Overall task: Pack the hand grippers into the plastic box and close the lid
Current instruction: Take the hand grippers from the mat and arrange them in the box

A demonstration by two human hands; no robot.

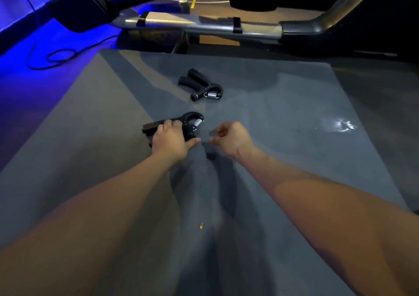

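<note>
Two black hand grippers with silver springs lie on a grey mat [283, 118]. My left hand [171, 140] is closed over the handles of the near hand gripper [192, 121], whose ring end and spring stick out past my fingers. The far hand gripper [200, 85] lies untouched further back, handles pointing left. My right hand [231, 138] hovers just right of the left one, fingers curled in, holding nothing I can see. No plastic box is in view.
Gym machine frame with a metal bar [204, 25] and black padding crosses the back edge of the mat. A black cable [59, 57] loops on the blue-lit floor at left. A small gold speck [201, 225] lies on the mat near me.
</note>
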